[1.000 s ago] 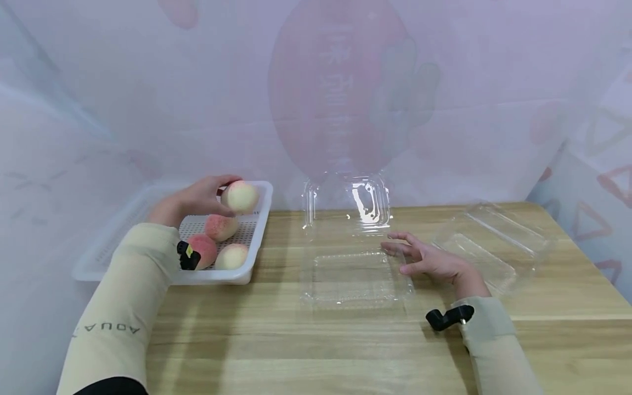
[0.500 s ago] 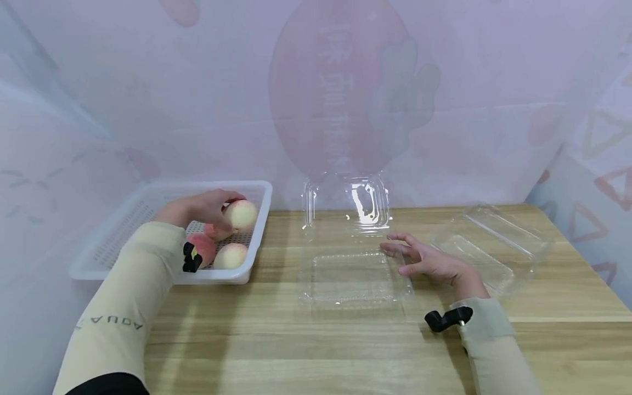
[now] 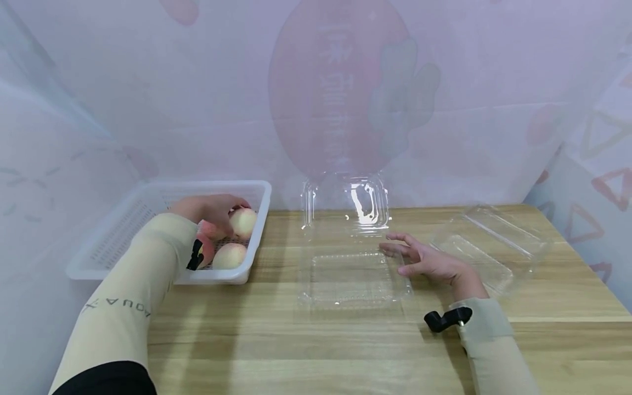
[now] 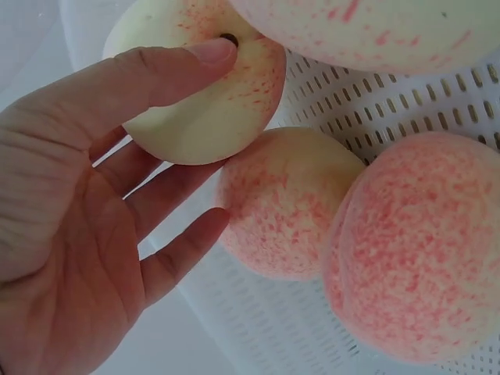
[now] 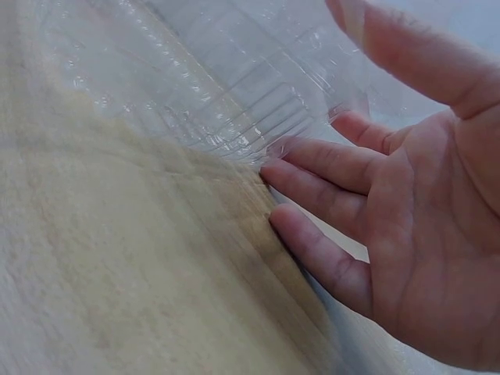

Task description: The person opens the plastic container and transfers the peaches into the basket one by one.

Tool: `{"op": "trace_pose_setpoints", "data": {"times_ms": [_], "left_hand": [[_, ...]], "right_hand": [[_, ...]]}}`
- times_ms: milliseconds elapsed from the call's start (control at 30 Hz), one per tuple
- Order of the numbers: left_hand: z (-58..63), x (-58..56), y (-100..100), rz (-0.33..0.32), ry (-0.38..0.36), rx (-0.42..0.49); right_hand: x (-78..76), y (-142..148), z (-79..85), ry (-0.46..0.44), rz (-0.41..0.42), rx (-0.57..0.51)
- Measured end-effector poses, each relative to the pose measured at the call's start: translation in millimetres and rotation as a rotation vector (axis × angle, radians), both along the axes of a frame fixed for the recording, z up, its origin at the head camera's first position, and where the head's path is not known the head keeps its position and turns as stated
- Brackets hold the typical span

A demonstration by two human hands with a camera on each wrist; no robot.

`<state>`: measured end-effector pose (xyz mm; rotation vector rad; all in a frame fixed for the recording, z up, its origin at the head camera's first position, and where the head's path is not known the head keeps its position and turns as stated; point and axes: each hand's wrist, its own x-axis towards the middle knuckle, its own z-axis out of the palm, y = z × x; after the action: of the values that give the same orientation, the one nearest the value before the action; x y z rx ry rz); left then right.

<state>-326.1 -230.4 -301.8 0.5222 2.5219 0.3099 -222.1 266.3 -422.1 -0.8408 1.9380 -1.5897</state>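
In the head view my left hand [image 3: 209, 213] reaches into a white plastic basket [image 3: 268, 219] and grips a pale peach [image 3: 243, 223] at its right end. Seen from the left wrist, the thumb lies across the top of that peach [image 4: 195, 117] near its stem hollow, with fingers behind it. A pinkish peach [image 4: 285, 211] sits against the fingertips. Another pale peach [image 3: 229, 256] and a redder one [image 4: 422, 242] lie close by. My right hand [image 3: 429, 260], fingers spread and nearly straight, rests at the right side of an open clear plastic clamshell box [image 3: 353, 280].
A second clear plastic box [image 3: 489, 247] lies on the wooden table [image 3: 296, 351] to the right of my right hand. Behind the table hangs a printed pale sheet [image 3: 222, 109]. The clamshell's lid [image 3: 345, 206] stands up toward it.
My left hand has lowered the pale peach into the basket, from above the rim down among the other peaches. My right hand and the clamshell box have stayed in place.
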Motion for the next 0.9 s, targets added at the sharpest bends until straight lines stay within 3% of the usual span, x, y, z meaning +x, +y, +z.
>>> {"op": "trace_pose_setpoints", "data": {"times_ms": [400, 733, 900], "left_hand": [[-7.8, 3.0, 3.1, 0.089, -0.096, -0.075], [-11.0, 5.3, 4.9, 0.04, -0.087, -0.103], [1.2, 11.1, 5.3, -0.021, -0.044, -0.079]], "right_hand": [[1.6, -2.2, -5.9, 0.013, 0.01, 0.006], [0.1, -6.5, -8.0, 0.004, 0.005, 0.026], [2.4, -8.5, -5.0, -0.026, -0.061, 0.103]]}}
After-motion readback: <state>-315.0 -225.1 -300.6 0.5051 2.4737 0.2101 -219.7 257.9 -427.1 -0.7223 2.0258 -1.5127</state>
